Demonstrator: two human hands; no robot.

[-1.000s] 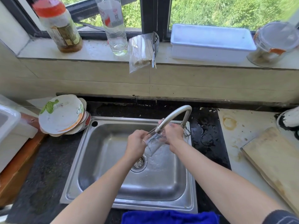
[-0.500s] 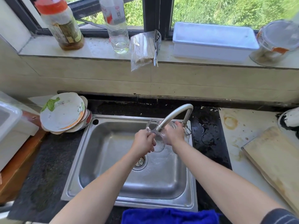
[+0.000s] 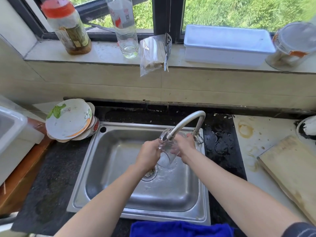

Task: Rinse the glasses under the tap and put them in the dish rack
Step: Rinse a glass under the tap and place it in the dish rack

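Head view: glass [image 3: 166, 151] over sink [image 3: 109, 168] near back right corner, mouth tilted up under tap [image 3: 185, 123] to catch water; left hand [image 3: 148, 155], right hand [image 3: 185, 145] clamped around its sides, steadying.

Nothing here reads cleanly. The clear plastic bottle [image 3: 125, 28] on the windowsill wears a white-and-red label with a small square code (a QR-type patch, by the look of it), but its lettering is too blurred to make out. The orange-capped jar [image 3: 67, 26] beside it shows a dark label, also unreadable.
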